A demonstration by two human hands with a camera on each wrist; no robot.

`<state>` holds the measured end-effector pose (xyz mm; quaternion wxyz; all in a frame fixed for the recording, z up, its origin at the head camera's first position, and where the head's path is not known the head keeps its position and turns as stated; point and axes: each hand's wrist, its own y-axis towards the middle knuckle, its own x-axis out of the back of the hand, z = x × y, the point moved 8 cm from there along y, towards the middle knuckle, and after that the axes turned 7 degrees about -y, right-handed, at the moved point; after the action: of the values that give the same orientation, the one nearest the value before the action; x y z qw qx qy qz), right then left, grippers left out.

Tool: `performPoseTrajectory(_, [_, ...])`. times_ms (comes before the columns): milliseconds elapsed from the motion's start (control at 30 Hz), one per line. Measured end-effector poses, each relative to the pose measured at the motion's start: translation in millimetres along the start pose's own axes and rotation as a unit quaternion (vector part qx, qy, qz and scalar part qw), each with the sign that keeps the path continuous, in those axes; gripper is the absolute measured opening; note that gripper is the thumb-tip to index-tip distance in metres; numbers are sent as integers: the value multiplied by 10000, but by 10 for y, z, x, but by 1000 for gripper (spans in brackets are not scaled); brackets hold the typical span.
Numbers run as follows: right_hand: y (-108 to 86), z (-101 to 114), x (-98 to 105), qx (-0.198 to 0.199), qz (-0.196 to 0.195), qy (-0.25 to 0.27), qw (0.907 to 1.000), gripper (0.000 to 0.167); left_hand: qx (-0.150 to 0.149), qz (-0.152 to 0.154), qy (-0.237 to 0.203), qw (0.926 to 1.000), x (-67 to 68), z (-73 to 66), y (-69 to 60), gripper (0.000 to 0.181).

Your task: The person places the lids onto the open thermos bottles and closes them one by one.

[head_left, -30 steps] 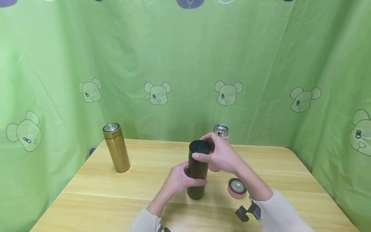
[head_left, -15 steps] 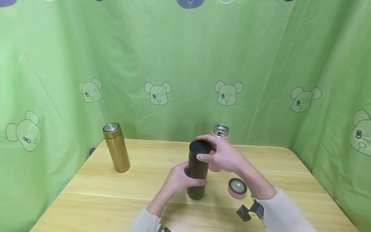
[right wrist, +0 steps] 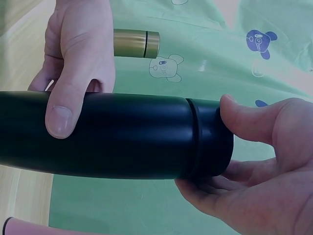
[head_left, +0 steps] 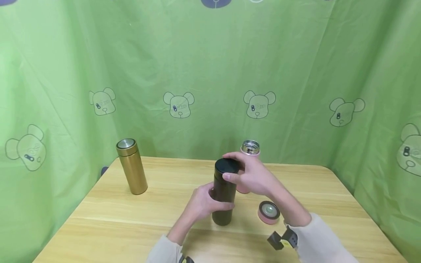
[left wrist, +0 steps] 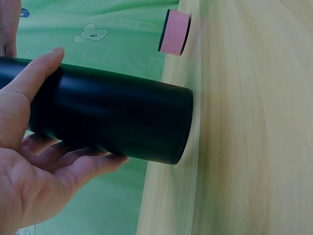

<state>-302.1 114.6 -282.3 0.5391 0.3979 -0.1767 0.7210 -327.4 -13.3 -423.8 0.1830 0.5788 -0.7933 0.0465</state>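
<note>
Black bottle point(head_left: 224, 191) is looking plain; gold bottle point(head_left: 133, 171) near tabletop point(head_left: 131, 226)'s far left corner is showing silver top point(head_left: 126, 143), pink bottle point(head_left: 243, 187) near far edge silver neck point(head_left: 250, 147), pink lid point(head_left: 269, 212) dark rim point(head_left: 260, 209); tabletop, yellowish woodgrain; green curtain point(head_left: 210, 54), outlined bear heads point(head_left: 179, 106).

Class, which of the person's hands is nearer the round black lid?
Right. The right hand grips the round black lid; the left hand holds the cylindrical black bottle lower down.

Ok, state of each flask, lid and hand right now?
Black flask: upright, capped
Black lid: on the black flask, tightness unclear
Gold flask: upright, capped
Pink flask: upright, uncapped
Pink lid: off, lying on the table
Left hand: gripping the black flask
Right hand: holding the black lid
</note>
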Motion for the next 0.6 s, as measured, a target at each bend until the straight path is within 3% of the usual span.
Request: performPoseTrajectory(600, [1, -39, 6, -116, -231, 267, 9993, 58, 10, 7, -73, 10000, 1, -3, -3, 50])
